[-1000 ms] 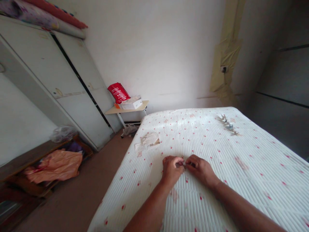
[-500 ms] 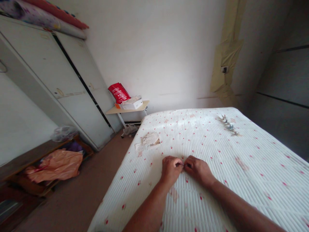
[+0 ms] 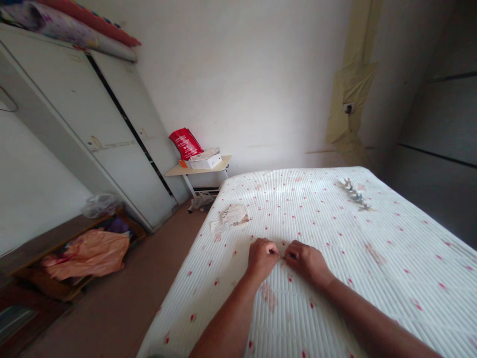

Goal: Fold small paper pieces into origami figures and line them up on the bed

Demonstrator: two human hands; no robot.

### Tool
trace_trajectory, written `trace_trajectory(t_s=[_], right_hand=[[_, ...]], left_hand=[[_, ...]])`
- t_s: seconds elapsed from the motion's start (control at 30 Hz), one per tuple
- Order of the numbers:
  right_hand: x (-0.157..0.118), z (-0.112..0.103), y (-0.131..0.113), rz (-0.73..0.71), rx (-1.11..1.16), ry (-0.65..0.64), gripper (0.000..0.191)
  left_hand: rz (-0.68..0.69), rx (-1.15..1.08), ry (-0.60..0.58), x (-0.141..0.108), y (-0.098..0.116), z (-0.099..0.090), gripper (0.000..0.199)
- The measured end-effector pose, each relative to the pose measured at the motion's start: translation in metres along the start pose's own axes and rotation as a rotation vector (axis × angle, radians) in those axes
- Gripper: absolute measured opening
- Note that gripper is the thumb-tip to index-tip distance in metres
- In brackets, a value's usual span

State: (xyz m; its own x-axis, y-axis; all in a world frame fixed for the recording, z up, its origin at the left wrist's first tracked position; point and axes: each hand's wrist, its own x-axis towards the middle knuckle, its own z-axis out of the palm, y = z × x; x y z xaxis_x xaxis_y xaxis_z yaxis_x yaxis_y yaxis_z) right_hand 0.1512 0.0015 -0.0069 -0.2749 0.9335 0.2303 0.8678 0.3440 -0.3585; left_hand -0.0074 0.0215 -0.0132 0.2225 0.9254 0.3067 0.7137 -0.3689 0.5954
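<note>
Both hands are close together over the middle of a white ribbed bed cover point(image 3: 320, 228) with small red dots. My left hand point(image 3: 262, 256) is pinched closed, its fingertips pointing right. Facing it, my right hand point(image 3: 305, 258) is pinched too. Something tiny and thin shows between the fingertips, too small to name. Torn pieces of printed paper point(image 3: 234, 216) lie on the cover, up and to the left of my hands. Toward the far right of the bed, several small grey-blue items point(image 3: 356, 196) lie in a row.
Beyond the bed's far left corner stands a small table point(image 3: 175, 171) with a red bag point(image 3: 185, 144) and a white box point(image 3: 206, 161). At the left are a grey cabinet point(image 3: 122, 149) and a wooden shelf holding an orange plastic bag point(image 3: 93, 252).
My left hand has shifted slightly left, so the gap between the fingertips is a little wider. The camera view has moved slightly.
</note>
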Motion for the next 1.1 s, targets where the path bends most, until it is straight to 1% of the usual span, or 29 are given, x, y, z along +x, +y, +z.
trace_trajectory(t_s=[0.2,0.47,0.67,0.9,1.1], right_hand=[[-0.001,-0.005,-0.003,0.014,0.002,-0.036,0.019],[-0.001,-0.005,-0.003,0.035,0.053,-0.054,0.018],[-0.001,-0.01,-0.01,0.036,-0.011,-0.058,0.02],[-0.002,-0.006,-0.008,0.027,-0.054,-0.028,0.018],[-0.002,-0.002,-0.005,0.011,-0.058,-0.006,0.016]], left_hand=[[0.001,0.026,-0.012,-0.001,0.003,-0.005,0.01],[-0.002,0.012,0.007,-0.002,0.003,-0.003,0.009],[-0.008,0.03,0.01,-0.002,0.002,-0.003,0.011],[-0.031,0.126,0.043,-0.005,0.007,-0.001,0.013],[-0.02,0.218,0.074,-0.009,0.012,0.0,0.012]])
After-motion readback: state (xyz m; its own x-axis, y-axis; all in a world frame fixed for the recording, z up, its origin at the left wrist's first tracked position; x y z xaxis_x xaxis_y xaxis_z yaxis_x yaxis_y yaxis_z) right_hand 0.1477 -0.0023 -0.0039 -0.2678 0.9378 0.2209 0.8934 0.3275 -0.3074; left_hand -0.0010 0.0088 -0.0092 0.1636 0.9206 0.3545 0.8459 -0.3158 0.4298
